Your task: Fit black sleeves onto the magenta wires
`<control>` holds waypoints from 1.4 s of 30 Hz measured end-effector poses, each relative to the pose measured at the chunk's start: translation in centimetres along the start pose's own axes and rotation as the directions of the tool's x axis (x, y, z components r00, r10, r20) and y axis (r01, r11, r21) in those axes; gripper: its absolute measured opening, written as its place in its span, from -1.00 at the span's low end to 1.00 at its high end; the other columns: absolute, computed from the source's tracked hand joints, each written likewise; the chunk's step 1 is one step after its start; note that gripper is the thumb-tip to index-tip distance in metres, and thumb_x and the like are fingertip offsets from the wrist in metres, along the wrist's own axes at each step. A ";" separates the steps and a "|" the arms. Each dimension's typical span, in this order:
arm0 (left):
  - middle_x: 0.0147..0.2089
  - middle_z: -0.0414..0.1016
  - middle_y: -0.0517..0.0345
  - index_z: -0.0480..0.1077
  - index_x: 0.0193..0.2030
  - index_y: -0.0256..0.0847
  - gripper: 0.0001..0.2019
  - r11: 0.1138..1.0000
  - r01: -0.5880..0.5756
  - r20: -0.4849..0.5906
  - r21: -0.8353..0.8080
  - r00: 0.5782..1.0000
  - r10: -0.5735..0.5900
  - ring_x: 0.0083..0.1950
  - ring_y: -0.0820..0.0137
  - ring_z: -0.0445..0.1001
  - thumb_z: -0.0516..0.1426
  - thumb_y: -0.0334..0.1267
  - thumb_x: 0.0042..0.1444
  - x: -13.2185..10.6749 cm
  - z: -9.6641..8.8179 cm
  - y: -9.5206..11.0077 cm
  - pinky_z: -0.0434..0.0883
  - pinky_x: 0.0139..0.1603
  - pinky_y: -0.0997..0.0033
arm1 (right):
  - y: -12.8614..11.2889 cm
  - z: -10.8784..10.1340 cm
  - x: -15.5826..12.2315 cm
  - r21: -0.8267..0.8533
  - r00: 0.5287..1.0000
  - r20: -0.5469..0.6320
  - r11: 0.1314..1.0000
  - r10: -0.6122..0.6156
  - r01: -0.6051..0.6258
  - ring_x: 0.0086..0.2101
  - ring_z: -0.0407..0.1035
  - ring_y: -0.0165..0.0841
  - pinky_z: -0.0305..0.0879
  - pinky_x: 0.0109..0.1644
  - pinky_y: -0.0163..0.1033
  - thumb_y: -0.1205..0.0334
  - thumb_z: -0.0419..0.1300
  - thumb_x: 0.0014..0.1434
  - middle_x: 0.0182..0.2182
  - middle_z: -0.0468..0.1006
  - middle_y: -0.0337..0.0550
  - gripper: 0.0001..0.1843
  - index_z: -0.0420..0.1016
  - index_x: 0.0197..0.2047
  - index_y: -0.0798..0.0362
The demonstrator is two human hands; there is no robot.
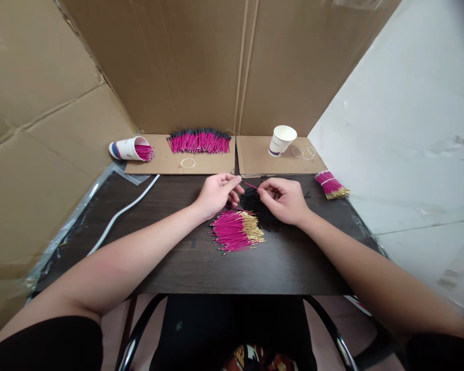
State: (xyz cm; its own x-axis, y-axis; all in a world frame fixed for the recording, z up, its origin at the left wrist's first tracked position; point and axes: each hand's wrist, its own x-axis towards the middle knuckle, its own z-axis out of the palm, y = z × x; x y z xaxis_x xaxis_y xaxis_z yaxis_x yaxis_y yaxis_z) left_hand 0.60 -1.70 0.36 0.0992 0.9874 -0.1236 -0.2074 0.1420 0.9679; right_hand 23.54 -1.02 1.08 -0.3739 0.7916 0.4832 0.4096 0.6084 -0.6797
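Between my two hands stretches one thin magenta wire (250, 185). My left hand (220, 193) pinches its left end between thumb and fingertips. At the other end, the fingers of my right hand (284, 200) are closed on it; the tip there is hidden. Just below my hands lies a loose pile of magenta wires with gold terminals (237, 231), the gold ends pointing right. A heap of small black sleeves (251, 200) sits under and beside my right hand, partly covered by it.
At the back, a row of magenta wires with black ends (200, 141) lies on cardboard (162, 167) near a rubber band (187, 163). A tipped paper cup (123, 149) holds wires. An upright paper cup (282, 140) and a banded wire bundle (332, 185) are right. A white cable (123, 211) crosses left.
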 end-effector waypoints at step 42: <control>-0.33 0.65 0.07 0.50 -0.20 -0.30 -0.77 0.999 0.049 0.030 0.000 0.998 -0.049 -0.53 0.50 0.52 0.33 -0.18 0.42 0.0 0.0 0.5 0.49 -0.50 0.46 | 0.2 -0.1 0.0 0.038 0.999 -0.025 0.999 0.023 -0.022 -0.53 0.30 -0.40 0.24 -0.41 -0.24 0.17 0.30 0.36 -0.53 0.52 -0.26 -0.81 0.63 -0.30 0.03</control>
State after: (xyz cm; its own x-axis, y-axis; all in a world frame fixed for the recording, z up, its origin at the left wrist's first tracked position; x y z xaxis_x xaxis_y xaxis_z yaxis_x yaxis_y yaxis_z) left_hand 0.54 -1.67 0.82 0.1385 0.9767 -0.1638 -0.2020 0.1898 0.9608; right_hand 23.71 -0.91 1.01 -0.3436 0.8068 0.4807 0.3857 0.5879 -0.7111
